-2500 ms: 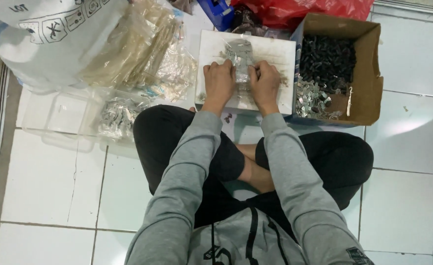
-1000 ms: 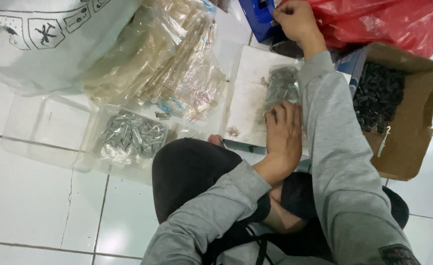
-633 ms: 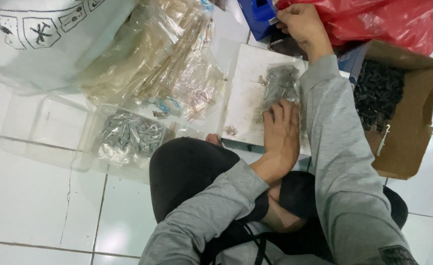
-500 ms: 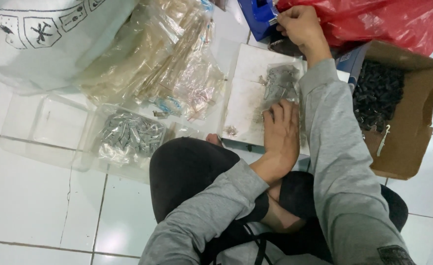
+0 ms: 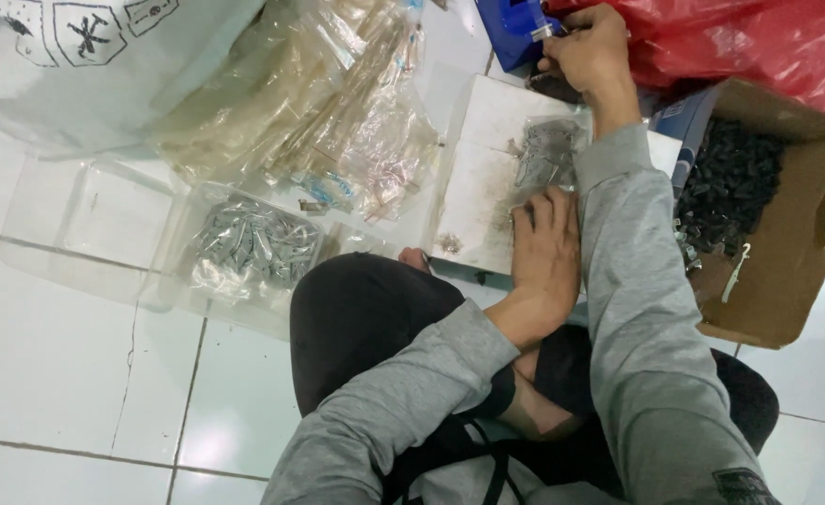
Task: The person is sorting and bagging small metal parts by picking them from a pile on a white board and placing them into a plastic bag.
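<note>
Now both hands off centre pile: right hand (image 5: 588, 51) stretched beyond white board (image 5: 487, 178), fingers pinched on small clear piece at blue device (image 5: 515, 21). Left hand (image 5: 545, 248) flat, fingers together, on board's near edge, pinning clear bag of grey parts (image 5: 548, 154). Bag unmoved mid-board.

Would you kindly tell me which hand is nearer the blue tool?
Right. The right hand reaches up against the blue tool; the left hand rests lower on the white board.

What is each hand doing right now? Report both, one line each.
Left hand: open, fingers flat on the small bag of grey parts on the white board.
Right hand: closed, gripping something at the blue tool; cannot tell what.
</note>
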